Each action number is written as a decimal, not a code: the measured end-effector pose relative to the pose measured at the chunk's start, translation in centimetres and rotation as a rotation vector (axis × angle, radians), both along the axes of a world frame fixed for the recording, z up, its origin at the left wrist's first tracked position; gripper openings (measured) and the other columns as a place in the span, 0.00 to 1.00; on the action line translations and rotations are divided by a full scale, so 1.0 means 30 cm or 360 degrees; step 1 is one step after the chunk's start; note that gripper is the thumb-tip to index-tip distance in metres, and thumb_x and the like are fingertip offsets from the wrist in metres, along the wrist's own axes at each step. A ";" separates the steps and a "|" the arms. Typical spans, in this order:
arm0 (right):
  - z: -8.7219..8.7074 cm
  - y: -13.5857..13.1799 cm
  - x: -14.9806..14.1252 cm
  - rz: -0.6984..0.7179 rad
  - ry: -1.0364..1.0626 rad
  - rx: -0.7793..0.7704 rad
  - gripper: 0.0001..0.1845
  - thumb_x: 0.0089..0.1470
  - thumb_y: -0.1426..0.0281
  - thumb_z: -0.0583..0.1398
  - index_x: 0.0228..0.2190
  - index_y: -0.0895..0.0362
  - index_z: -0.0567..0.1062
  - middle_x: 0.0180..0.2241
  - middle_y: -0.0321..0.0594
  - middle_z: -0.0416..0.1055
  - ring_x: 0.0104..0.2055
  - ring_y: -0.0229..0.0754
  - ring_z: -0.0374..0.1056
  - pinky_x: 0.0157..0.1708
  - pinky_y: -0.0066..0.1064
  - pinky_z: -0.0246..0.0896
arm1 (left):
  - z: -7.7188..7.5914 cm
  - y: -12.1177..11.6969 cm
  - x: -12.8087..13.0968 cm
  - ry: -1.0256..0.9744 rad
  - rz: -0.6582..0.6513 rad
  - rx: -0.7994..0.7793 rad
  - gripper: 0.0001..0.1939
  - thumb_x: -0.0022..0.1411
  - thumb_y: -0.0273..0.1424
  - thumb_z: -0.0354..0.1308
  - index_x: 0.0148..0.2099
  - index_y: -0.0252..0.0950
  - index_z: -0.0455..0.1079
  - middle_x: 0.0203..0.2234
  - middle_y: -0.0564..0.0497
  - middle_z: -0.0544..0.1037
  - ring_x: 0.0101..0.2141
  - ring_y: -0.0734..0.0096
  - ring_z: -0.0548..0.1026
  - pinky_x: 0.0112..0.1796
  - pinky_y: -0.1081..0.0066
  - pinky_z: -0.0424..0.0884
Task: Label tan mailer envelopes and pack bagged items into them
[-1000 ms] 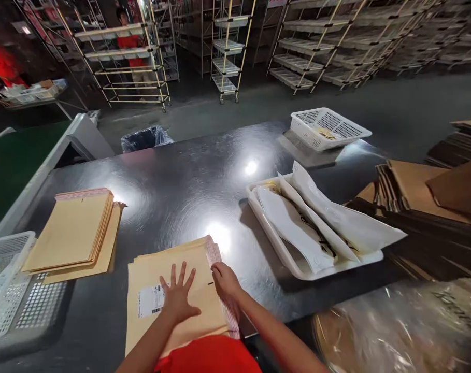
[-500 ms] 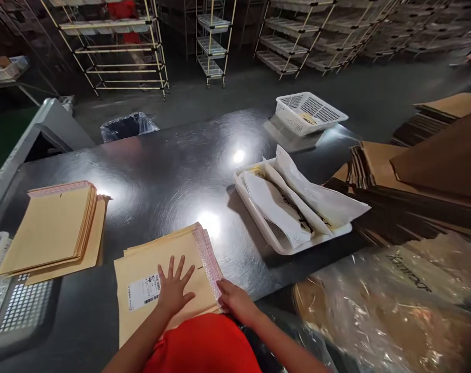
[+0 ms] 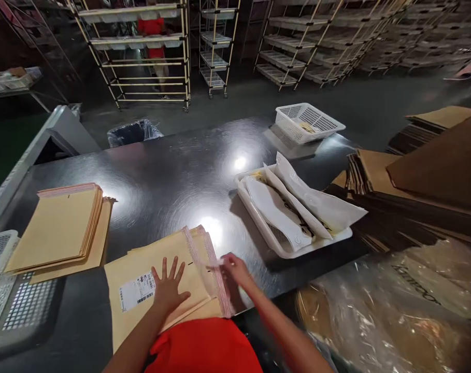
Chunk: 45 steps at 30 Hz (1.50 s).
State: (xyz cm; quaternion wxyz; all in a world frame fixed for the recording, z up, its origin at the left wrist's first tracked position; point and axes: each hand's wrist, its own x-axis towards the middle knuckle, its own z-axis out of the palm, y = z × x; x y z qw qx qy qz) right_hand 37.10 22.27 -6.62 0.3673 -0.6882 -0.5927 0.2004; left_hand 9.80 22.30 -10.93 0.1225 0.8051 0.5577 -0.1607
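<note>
My left hand (image 3: 168,285) lies flat with spread fingers on a labelled padded envelope (image 3: 173,248), just right of its white shipping label (image 3: 137,291). This tan envelope rests on at least one similar envelope (image 3: 215,280), whose pink-edged end juts out to the right. My right hand (image 3: 235,269) is closed in a pinch beyond that end. It holds a thin, pale, see-through strip (image 3: 209,262) that stretches from the top envelope's end. Where the strip is still attached cannot be made out.
A stack of tan padded envelopes (image 3: 60,223) lies left, partly over a white basket (image 3: 25,305). A white tray (image 3: 268,235) holds several white bags (image 3: 309,191). Behind it stands a perforated basket (image 3: 309,122). Cardboard (image 3: 437,160) and plastic-wrapped goods (image 3: 383,311) lie right.
My right hand has moved up and right from the envelope's end, drawing out the pale strip. The top envelope has slid left, uncovering the one beneath. My left hand stays flat on it.
</note>
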 end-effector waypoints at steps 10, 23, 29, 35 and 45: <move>0.308 0.038 0.117 0.0161 -0.0425 -0.0162 0.11 0.59 0.63 0.51 0.25 0.49 0.65 0.30 0.46 0.70 0.39 0.48 0.68 0.43 0.43 0.59 | -0.016 0.022 -0.002 -0.0141 -0.0005 0.0010 0.42 0.56 0.58 0.52 0.67 0.57 0.40 0.70 0.52 0.40 0.67 0.33 0.34 0.54 0.26 0.19; -0.182 0.119 -0.216 0.0595 -0.0428 -0.0976 0.11 0.62 0.72 0.51 0.33 0.58 0.72 0.33 0.41 0.76 0.34 0.41 0.69 0.28 0.29 0.46 | -0.008 0.034 0.033 -0.0099 0.0038 0.0065 0.35 0.62 0.48 0.52 0.67 0.58 0.43 0.69 0.52 0.43 0.68 0.39 0.38 0.56 0.27 0.22; -0.211 0.082 -0.314 0.0867 -0.0496 -0.0805 0.11 0.63 0.71 0.50 0.35 0.56 0.72 0.35 0.40 0.74 0.35 0.41 0.68 0.32 0.29 0.51 | -0.040 0.023 0.023 -0.0120 0.0047 0.0047 0.36 0.62 0.49 0.50 0.68 0.55 0.40 0.69 0.53 0.43 0.68 0.39 0.37 0.56 0.28 0.20; -0.269 0.048 -0.396 0.0931 -0.0623 -0.0696 0.11 0.61 0.74 0.51 0.36 0.56 0.74 0.39 0.45 0.73 0.40 0.48 0.67 0.38 0.35 0.56 | -0.107 0.000 -0.008 -0.0267 0.0026 0.0125 0.42 0.62 0.47 0.45 0.69 0.39 0.27 0.70 0.48 0.39 0.68 0.39 0.34 0.58 0.29 0.20; -0.270 0.543 -0.554 0.0569 -0.0675 -0.0528 0.18 0.59 0.82 0.44 0.41 0.62 0.71 0.43 0.52 0.67 0.46 0.53 0.61 0.47 0.44 0.54 | -0.164 0.000 -0.013 -0.0261 0.0012 0.0122 0.48 0.57 0.43 0.48 0.69 0.39 0.22 0.70 0.47 0.40 0.68 0.37 0.36 0.57 0.25 0.23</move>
